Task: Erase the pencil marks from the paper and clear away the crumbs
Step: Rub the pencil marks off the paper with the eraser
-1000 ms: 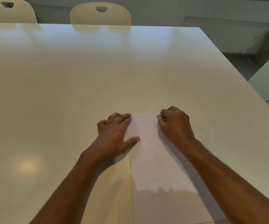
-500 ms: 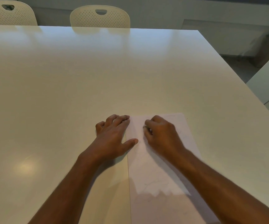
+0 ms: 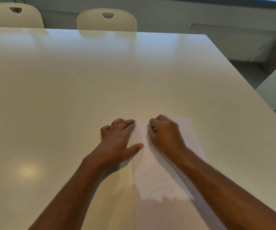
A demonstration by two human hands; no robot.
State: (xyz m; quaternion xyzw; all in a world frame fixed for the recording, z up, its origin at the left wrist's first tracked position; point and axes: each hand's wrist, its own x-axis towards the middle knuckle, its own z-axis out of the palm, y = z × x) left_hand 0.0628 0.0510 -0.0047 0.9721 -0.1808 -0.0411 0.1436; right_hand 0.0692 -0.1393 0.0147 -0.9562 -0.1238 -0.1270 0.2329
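Sheet of paper [image 3: 165, 176] lies flat on the cream table [image 3: 84, 88], reaching from the near edge of the view up to the knuckles of both hands; faint pencil marks [image 3: 162, 190] show on its lower part, under the right forearm and well behind the right hand; no crumbs can be made out. Left hand [image 3: 117, 140] rests palm down at the sheet's left edge, fingers spread and nearly straight; forefinger tip and thumb lie on the paper, the remaining fingers on the table just left of it. Right hand [image 3: 164, 135], just right of the left thumb, sits on the upper part of the sheet with fingers curled tight; it is blurred; a small pale object shows at the fingertips, probably an eraser [image 3: 153, 129], not identifiable with certainty. Two perforated cream chairs [image 3: 106, 19] stand at the far edge, well beyond both hands.
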